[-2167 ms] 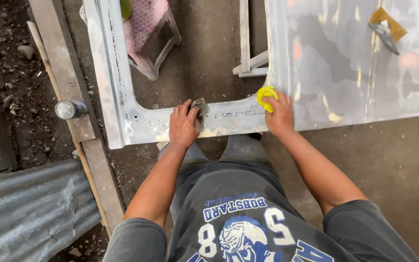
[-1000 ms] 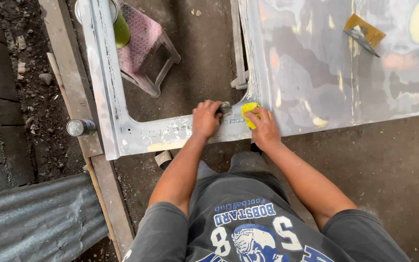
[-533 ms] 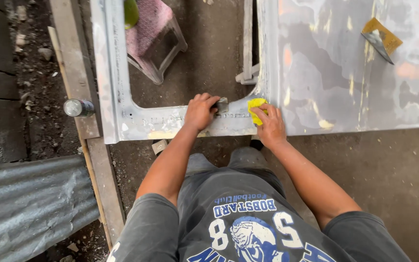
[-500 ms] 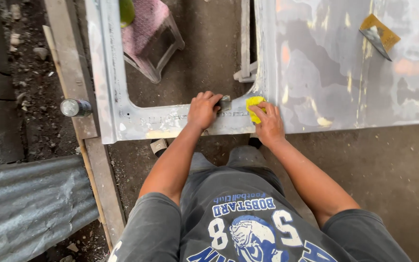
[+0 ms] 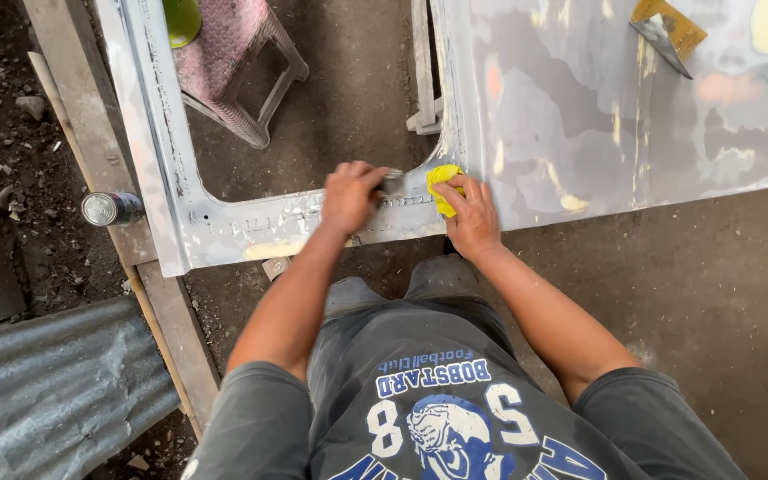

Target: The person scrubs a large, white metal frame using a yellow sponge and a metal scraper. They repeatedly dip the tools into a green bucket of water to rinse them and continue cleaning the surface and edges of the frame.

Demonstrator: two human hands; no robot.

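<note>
1. Looking down from the head view, both hands rest on the lower rail of a bare metal panel (image 5: 580, 133) that lies flat over the ground.
2. Left hand (image 5: 348, 196): clenched around a small dark block (image 5: 392, 182), of which only one end shows past the fingers. The block is pressed against the rail, just beside the inner corner of the panel's opening.
3. Right hand (image 5: 468, 213): fingers curled over a yellow cloth (image 5: 442, 182), holding it down on the panel. The cloth sits just right of the block, near it; whether they touch cannot be told.
4. Panel surface: grey, with patches of yellow and pinkish filler beyond the right hand.
5. Beyond the right hand, well apart: a scraper (image 5: 668, 27) with a yellowish blade lies on the panel.
6. Beyond the left hand, seen through the panel opening: a pink stool (image 5: 242, 53) stands on the ground.
7. Left of the left hand, well apart: a metal can (image 5: 108, 207) lies on its side on a wooden plank (image 5: 73, 98).
8. Near the left elbow: a corrugated metal sheet (image 5: 46, 391) lies on the ground.
</note>
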